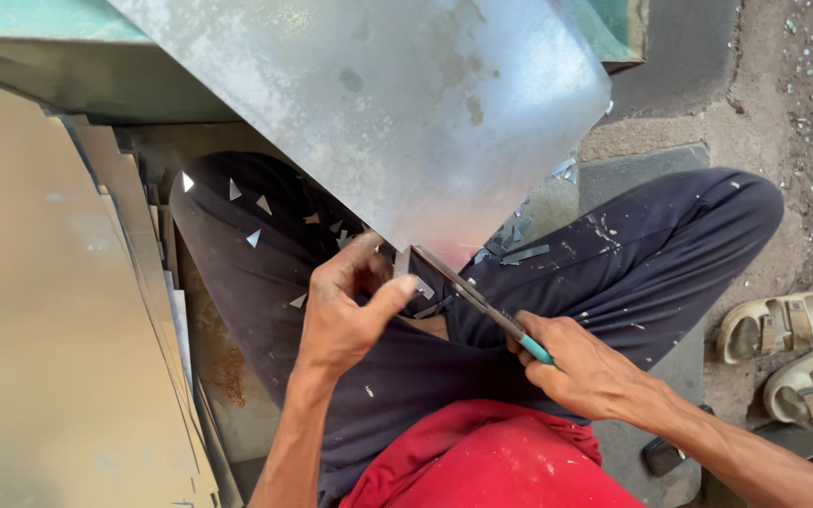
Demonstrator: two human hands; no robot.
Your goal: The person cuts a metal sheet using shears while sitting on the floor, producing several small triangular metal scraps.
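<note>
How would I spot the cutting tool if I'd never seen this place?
Find the big grey metal sheet over the dark trousers. At its lowest corner the snips bite in, held by the right hand. Unlike the tiny scraps around, they have long blades and a turquoise handle.

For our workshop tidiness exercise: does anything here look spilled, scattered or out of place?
Yes. Small metal offcuts lie scattered over the dark trousers and the ground beside the metal sheet, where the snips cut. A rust patch marks a lower sheet.
</note>
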